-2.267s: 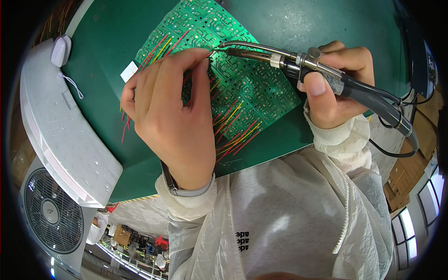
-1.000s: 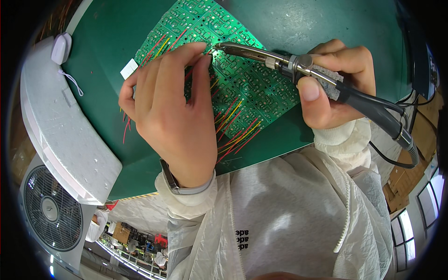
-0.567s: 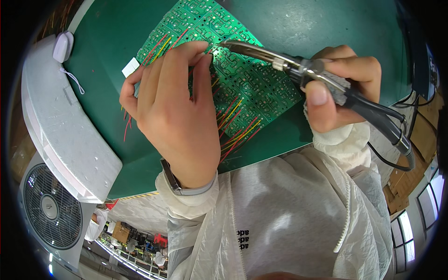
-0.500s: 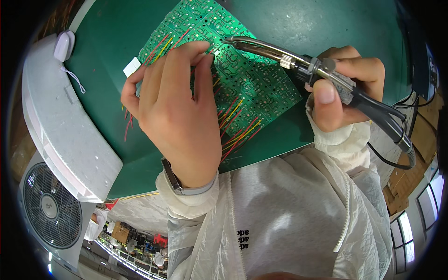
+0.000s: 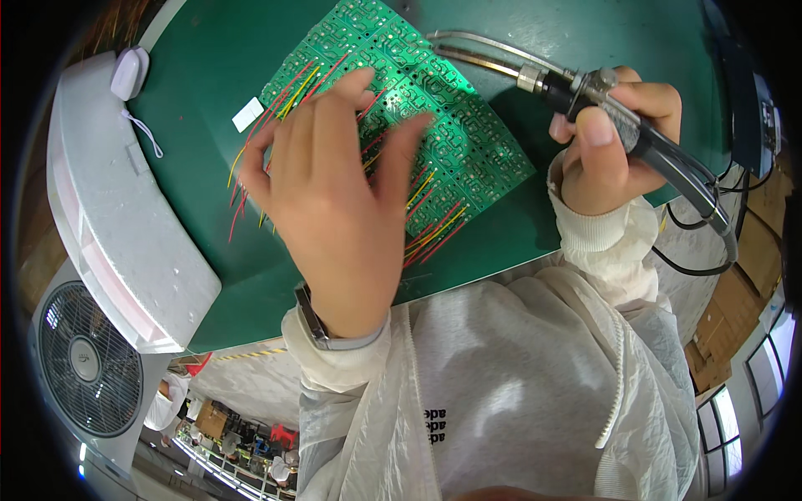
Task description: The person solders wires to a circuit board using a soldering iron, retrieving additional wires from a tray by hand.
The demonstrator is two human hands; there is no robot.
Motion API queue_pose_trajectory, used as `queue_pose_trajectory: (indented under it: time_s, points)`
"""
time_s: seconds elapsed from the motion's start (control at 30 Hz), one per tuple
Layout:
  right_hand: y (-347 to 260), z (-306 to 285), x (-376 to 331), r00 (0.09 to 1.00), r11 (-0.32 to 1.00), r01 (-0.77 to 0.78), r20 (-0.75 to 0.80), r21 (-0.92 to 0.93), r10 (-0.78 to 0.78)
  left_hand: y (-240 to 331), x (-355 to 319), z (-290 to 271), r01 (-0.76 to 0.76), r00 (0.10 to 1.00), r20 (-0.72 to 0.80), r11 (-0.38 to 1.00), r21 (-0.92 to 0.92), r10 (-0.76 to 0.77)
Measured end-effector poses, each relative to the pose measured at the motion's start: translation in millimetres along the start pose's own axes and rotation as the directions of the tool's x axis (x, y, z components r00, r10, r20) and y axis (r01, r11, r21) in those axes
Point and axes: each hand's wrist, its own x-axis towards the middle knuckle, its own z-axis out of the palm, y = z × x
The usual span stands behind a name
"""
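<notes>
A green circuit board panel [image 5: 489, 159] lies on the green tabletop, with several red and yellow wires [image 5: 433, 230] sticking out from it. Over its left part hovers my left hand [image 5: 338, 184], thumb spread away from the bent fingers, so it is open; I see no wire pinched in it. That hand hides part of the board and some wires. My right hand [image 5: 618, 150] grips a soldering iron [image 5: 551, 83] with a thin metal feed tube alongside its shaft. The iron's tip is above the board's upper right edge, apart from my left fingers.
A small white piece [image 5: 247, 114] sits by the board's left corner. A long white foam block [image 5: 138, 217] lines the table's left side, with a pale strapped device [image 5: 129, 73] near its top. Beyond stands a fan [image 5: 88, 359]. At the right is a dark box [image 5: 752, 117] with cables.
The iron has moved up and right, off the spot beside my left fingertips. My left thumb and fingers have parted from their near-pinch. The board has shifted slightly in view.
</notes>
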Motion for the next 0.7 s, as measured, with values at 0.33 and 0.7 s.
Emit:
queue_pose_trajectory:
  time_s: [0.33,0.7]
  points:
    - [-1.1,2.6,4.8,0.984,0.994,0.020,-0.173,-0.112,-0.039,18.5,-22.9,-8.8,-0.037,0.992,0.115,0.998,-0.055,0.043]
    - [4.7,0.4,5.7,0.983,0.996,-0.029,-0.181,-0.090,0.012,7.0,-18.5,-10.7,-0.161,0.983,0.083,0.987,-0.022,0.163]
